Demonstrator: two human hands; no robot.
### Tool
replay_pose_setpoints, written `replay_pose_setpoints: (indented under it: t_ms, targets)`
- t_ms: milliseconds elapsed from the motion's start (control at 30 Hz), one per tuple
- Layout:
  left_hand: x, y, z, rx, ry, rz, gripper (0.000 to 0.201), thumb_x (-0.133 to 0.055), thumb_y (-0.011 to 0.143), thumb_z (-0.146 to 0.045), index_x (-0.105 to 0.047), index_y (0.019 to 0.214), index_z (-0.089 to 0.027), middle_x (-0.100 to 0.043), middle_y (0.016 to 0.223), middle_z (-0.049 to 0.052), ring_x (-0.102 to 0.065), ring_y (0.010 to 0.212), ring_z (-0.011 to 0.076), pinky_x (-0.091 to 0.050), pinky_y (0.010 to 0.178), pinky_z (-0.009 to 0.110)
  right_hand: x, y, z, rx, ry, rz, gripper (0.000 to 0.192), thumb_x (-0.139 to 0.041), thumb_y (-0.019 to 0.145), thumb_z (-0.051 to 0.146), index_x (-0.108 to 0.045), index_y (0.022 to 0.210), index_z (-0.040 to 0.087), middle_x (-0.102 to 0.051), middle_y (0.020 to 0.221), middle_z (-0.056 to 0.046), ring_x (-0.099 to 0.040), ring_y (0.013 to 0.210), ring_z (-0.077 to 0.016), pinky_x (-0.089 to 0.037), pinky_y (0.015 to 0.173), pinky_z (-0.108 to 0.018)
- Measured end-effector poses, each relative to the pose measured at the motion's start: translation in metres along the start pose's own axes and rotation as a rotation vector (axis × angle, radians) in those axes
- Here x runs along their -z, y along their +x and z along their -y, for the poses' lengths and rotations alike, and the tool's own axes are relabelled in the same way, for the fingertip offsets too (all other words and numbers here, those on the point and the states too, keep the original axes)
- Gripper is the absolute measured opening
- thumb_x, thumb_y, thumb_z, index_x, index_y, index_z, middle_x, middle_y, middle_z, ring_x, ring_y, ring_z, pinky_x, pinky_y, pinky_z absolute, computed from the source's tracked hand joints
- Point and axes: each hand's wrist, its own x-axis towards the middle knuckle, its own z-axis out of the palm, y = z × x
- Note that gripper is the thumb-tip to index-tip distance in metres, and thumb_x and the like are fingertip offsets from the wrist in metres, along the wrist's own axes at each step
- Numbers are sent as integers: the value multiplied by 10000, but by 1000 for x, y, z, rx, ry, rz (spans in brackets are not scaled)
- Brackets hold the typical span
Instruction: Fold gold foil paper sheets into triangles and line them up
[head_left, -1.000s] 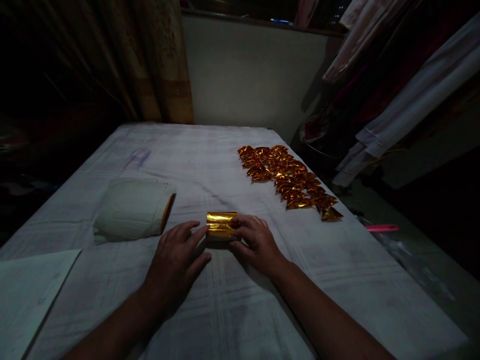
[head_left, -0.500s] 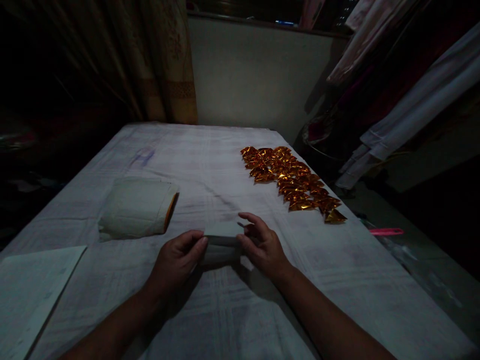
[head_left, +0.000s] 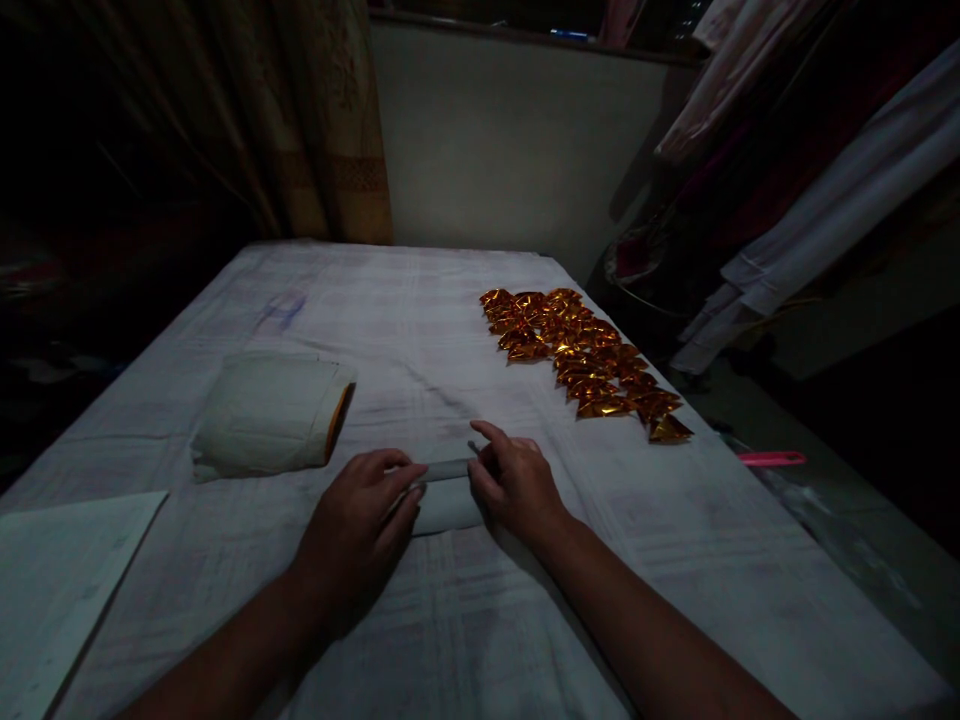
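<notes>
**Two hands pinching a folded sheet on the cloth**

Both hands are resting low on the table (head_left: pixel 675 560), which is lying under a pale cloth. The left hand (head_left: pixel 356 525) is pinching the left end of a small whitish sheet (head_left: pixel 448 492), fingers curled over its folded top edge. The right hand (head_left: pixel 517 485) is pressing the sheet's right end, thumb and forefinger closing on the fold. The sheet is lying flat on the cloth between the two hands, near the table's front middle.

A pale roll (head_left: pixel 266 412) with an orange end is lying on its side to the left, apart from the hands. A row of gold foil pieces (head_left: pixel 585 360) is lying along the right edge, well apart. A white board (head_left: pixel 60 575) is sitting at the front left corner.
</notes>
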Motion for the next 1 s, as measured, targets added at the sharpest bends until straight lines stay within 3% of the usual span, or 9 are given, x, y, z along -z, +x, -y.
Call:
replay_pose_setpoints:
  t_ms: [133,300,400,467,567,800,1000]
  targets:
    - [-6,-7,0,-198,91,139,351,-550,993,-356,-635,1303,-216,-666,1342,107,-572,1285,298,-441,1090,529,-2,1,-4,-25,-22,13,424,-601,867,206,-593,1291,206,-728,811,-15,-661,785,-218,-457,829,-380]
    - [-9,-10,3,-180,193,181,445,-598,970,-416,-592,1353,-189,-650,1380,113,-579,1286,305,-387,1126,554,9,-1,-4,106,38,29,292,-622,864,213,-655,1155,213,-725,1053,-88,-641,988,-251,-476,864,-403]
    - [-7,-7,4,-179,238,189,453,-603,965,-426,-592,1343,-176,-664,1361,119,-593,1264,318,-375,1117,564,19,-2,1,286,86,166,196,-681,847,264,-679,1039,225,-710,1137,-82,-619,1062,-255,-471,911,-426]
    - [-5,-6,5,-176,253,200,473,-616,955,-447,-591,1342,-178,-662,1365,119,-588,1269,331,-370,1108,571,25,-2,7,378,80,269,223,-707,835,274,-672,1049,220,-702,1192,-81,-607,1121,-265,-457,950,-449]
    - [-4,-4,6,-162,250,209,517,-626,935,-500,-587,1350,-193,-657,1375,116,-576,1282,343,-353,1111,582,27,-2,14,437,23,321,263,-684,830,220,-652,1091,211,-690,1244,-103,-607,1164,-276,-466,966,-452]
    - [-3,0,2,-145,292,169,464,-660,913,-474,-622,1276,-187,-702,1285,131,-602,1237,347,-328,1133,584,9,-2,22,486,-110,216,214,-545,918,112,-637,1092,197,-736,1090,-113,-689,1000,-243,-530,886,-395]
    - [-5,-1,2,-172,284,121,427,-599,962,-385,-552,1329,-172,-716,1237,135,-637,1188,314,-389,1106,545,0,-2,10,454,-38,144,240,-548,930,113,-628,1146,183,-745,1074,-117,-706,975,-241,-545,866,-395]
